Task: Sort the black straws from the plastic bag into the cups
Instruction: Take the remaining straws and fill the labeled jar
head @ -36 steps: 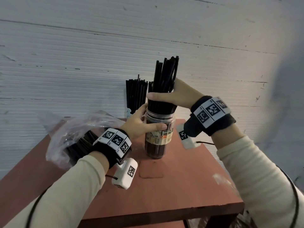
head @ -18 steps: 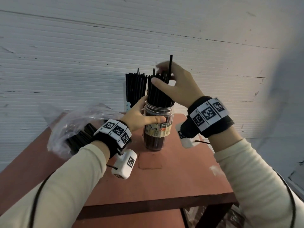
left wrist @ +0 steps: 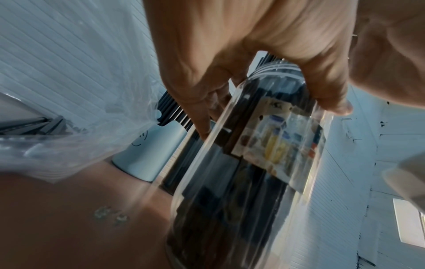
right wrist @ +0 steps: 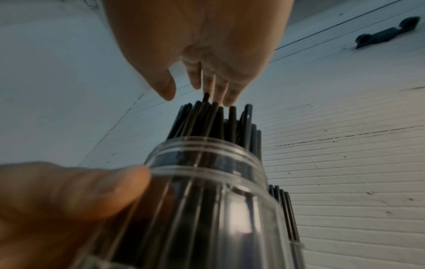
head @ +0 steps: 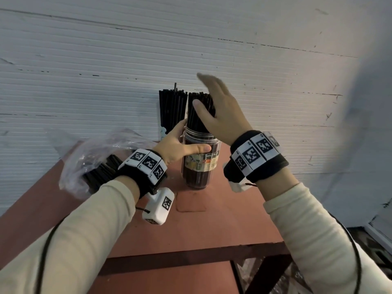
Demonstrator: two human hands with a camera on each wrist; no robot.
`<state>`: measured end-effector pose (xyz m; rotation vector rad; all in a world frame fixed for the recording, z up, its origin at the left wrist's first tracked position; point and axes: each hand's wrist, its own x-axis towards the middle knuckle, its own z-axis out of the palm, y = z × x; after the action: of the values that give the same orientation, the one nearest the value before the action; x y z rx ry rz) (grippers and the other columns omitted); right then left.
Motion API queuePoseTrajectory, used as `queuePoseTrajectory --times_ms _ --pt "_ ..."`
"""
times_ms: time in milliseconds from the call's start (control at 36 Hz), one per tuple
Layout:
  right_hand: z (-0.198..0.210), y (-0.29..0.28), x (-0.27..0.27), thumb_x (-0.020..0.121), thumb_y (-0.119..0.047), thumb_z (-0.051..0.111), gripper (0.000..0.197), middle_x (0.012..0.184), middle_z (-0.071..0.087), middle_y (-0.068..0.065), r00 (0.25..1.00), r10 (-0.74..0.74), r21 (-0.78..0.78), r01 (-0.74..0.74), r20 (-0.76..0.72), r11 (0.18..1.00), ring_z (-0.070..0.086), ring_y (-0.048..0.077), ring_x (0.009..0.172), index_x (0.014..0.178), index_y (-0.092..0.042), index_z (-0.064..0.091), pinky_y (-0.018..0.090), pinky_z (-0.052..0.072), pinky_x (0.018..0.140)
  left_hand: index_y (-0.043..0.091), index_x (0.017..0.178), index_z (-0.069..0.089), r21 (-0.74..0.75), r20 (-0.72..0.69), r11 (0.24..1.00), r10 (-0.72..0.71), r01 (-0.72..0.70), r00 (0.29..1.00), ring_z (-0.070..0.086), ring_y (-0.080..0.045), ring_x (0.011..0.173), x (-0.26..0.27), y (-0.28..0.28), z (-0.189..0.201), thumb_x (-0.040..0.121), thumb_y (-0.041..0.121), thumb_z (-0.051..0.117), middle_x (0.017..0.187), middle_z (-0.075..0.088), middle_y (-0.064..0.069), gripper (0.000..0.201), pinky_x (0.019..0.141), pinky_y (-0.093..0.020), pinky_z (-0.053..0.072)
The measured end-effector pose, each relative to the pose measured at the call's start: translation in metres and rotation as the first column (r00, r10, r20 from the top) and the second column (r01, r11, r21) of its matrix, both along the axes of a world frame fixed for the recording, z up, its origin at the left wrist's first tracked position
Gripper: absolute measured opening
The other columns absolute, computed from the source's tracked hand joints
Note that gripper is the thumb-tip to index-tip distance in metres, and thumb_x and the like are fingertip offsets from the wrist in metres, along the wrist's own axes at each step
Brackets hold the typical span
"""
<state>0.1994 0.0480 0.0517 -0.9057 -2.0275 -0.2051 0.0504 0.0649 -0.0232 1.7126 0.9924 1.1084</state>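
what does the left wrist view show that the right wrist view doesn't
Only the left wrist view shows the pale blue cup behind the jar, the plastic bag and the jar's label. Only the right wrist view shows the right hand, fingers straight, over the straw tips. Both show the clear jar of straws, gripped by the left hand.

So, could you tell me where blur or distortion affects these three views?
Head view: the right hand is motion-smeared at the fingertips, and the wall lines bow from the wide lens. Left wrist view: the clear jar and its label are streaked and soft. Right wrist view: the left hand's thumb is out of focus, and the straws are soft.
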Motion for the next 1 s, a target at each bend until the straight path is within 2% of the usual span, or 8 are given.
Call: queuePoseTrajectory --times_ms 83,139,250,389,500,750,889,1000 --pt "0.002 0.001 -0.003 0.101 -0.024 0.041 0.051 0.155 0.031 0.005 0.996 0.019 -0.008 -0.018 0.084 1.0 0.03 0.016 0.142 0.149 -0.01 0.031 0.019 0.024 0.114 0.032 0.135 0.046 -0.005 -0.011 1.0 0.004 -0.004 1.0 0.06 -0.004 0.115 0.001 0.0 0.0 0.058 0.04 0.089 0.12 0.067 0.013 0.089 0.103 -0.035 0.046" --pt "0.0 0.003 -0.003 0.102 -0.027 0.039 0.043 0.146 0.045 0.005 0.98 -0.016 -0.087 0.034 0.199 0.996 0.041 0.018 0.135 0.142 -0.013 0.045 0.03 0.033 0.112 0.029 0.139 0.043 -0.013 -0.014 1.0 0.005 -0.005 1.0 0.06 -0.005 0.116 0.002 0.0 0.0 0.056 0.042 0.089 0.121 0.066 0.012 0.096 0.103 -0.036 0.046" --pt "-0.006 0.003 -0.003 0.101 -0.028 0.042 0.037 0.133 0.056 0.001 0.97 -0.066 -0.104 0.092 0.236 0.99 0.055 0.017 0.118 0.132 -0.014 0.056 0.029 0.044 0.099 0.022 0.142 0.038 -0.014 -0.033 1.0 0.01 -0.011 0.999 0.059 0.001 0.111 0.003 -0.003 0.001 0.071 0.026 0.085 0.12 0.063 0.013 0.085 0.095 -0.025 0.047" --pt "-0.004 -0.001 -0.002 0.101 -0.029 0.042 0.046 0.15 0.041 0.0 0.977 -0.069 -0.087 0.088 0.203 0.992 0.041 0.015 0.135 0.144 -0.015 0.041 0.022 0.029 0.107 0.029 0.136 0.035 -0.013 -0.064 0.999 0.046 -0.047 0.997 0.055 0.014 0.094 0.008 -0.011 0.002 0.079 0.023 0.078 0.107 0.057 0.023 0.072 0.073 -0.005 0.043" --pt "-0.004 -0.004 -0.002 0.102 -0.033 0.04 0.046 0.147 0.044 0.003 0.949 -0.082 -0.15 0.133 0.303 0.98 0.043 0.018 0.133 0.145 -0.016 0.041 0.027 0.032 0.106 0.022 0.141 0.035 -0.036 -0.082 0.996 0.075 -0.079 0.994 0.054 0.008 0.096 0.009 -0.015 0.004 0.08 0.028 0.078 0.107 0.055 0.022 0.075 0.074 -0.008 0.04" --pt "0.002 -0.018 -0.016 0.098 -0.035 0.048 0.05 0.146 0.039 0.004 0.997 0.047 -0.083 -0.042 0.055 0.996 0.043 0.016 0.131 0.142 -0.011 0.042 0.025 0.034 0.108 0.02 0.155 0.013 0.027 -0.262 0.99 0.142 -0.14 0.955 0.029 -0.012 0.143 -0.018 -0.025 0.004 0.078 0.03 0.08 0.157 0.028 0.005 0.102 0.117 -0.034 0.026" --pt "-0.01 -0.025 -0.047 0.093 -0.023 0.055 0.024 0.105 0.058 0.005 0.988 0.138 -0.025 -0.14 -0.064 0.99 0.057 0.013 0.088 0.11 -0.008 0.062 0.015 0.046 0.079 0.027 0.126 0.051 0.276 -0.248 0.901 0.403 -0.334 0.881 0.05 -0.009 0.12 -0.055 -0.052 0.014 0.087 0.006 0.057 0.13 0.055 0.007 0.045 0.098 -0.024 0.037" --pt "-0.03 -0.025 -0.078 0.091 -0.017 0.055 0.014 0.087 0.064 0.003 0.99 0.142 -0.269 -0.138 -0.003 0.953 0.059 0.015 0.078 0.095 -0.009 0.066 0.023 0.048 0.072 0.035 0.098 0.061 0.408 -0.222 0.789 0.573 -0.459 0.788 0.057 -0.012 0.106 -0.096 -0.074 0.023 0.085 0.007 0.052 0.115 0.062 0.012 0.032 0.091 -0.032 0.045"
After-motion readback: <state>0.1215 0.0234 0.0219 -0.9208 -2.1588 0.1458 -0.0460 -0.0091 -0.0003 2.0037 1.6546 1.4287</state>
